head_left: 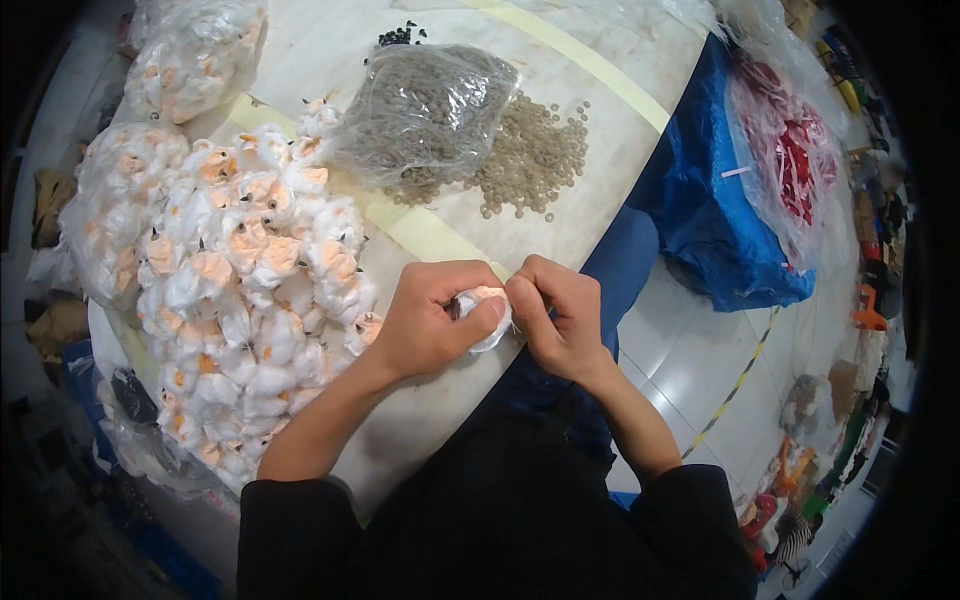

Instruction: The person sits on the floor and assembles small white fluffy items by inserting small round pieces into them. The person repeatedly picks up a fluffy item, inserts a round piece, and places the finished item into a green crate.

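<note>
My left hand [420, 315] is closed round a small white and peach plush piece [489, 342] near the table's edge. Its thumb lies across the front of the piece. Beside it, my right hand [562, 318] is pinched, thumb against curled fingers, at the right rim of the same piece. What sits between those right fingertips is hidden. To the left lies a big heap of similar white and peach plush pieces [270, 325], several with small dark pegs sticking out. One of them [366, 328] rests close to my left wrist.
A clear plastic bag [430, 110] of small round discs lies beyond my hands, with loose discs [535, 150] spilled beside it. Small black parts [400, 36] sit behind. Bagged plush pieces [195, 55] stand far left. A blue sack [725, 200] with pink-red material is at right.
</note>
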A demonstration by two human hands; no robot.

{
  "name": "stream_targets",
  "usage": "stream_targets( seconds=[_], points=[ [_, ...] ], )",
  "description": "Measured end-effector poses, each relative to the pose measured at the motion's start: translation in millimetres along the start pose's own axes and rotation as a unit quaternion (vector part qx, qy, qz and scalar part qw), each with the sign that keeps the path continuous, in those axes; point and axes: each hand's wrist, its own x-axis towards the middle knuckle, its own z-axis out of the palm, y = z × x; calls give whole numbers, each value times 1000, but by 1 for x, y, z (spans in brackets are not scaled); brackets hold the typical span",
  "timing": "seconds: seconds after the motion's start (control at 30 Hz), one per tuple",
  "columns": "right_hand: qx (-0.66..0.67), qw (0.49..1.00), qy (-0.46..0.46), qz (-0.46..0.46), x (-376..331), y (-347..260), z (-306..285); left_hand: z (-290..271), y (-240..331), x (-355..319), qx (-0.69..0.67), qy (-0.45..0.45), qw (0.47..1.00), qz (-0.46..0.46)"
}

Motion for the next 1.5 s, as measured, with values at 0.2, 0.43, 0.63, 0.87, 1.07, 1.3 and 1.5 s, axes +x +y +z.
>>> stream_targets(
  seconds=[0.2,0.43,0.63,0.87,1.07,1.3,1.5],
  points=[
    [-48,999,1,-25,8,-3,4,1,0,0,48,62,995,55],
    [-184,977,92,-52,43,1,-13,-3,-8,-1,44,137,990,10],
    [-282,942,100,-150,88,24,-10,0,-8,0,-5,166,986,9],
    [-448,877,81,-152,116,24,19,-1,-15,1,-47,160,986,1],
    [-407,901,61,-136,113,27,4,0,-17,1,-51,160,986,-6],
    [-384,901,68,-190,101,19,-2,0,-12,-3,7,200,979,48],
    [-312,912,12,-265,104,19,35,0,-16,-6,38,204,968,138]
  ],
)
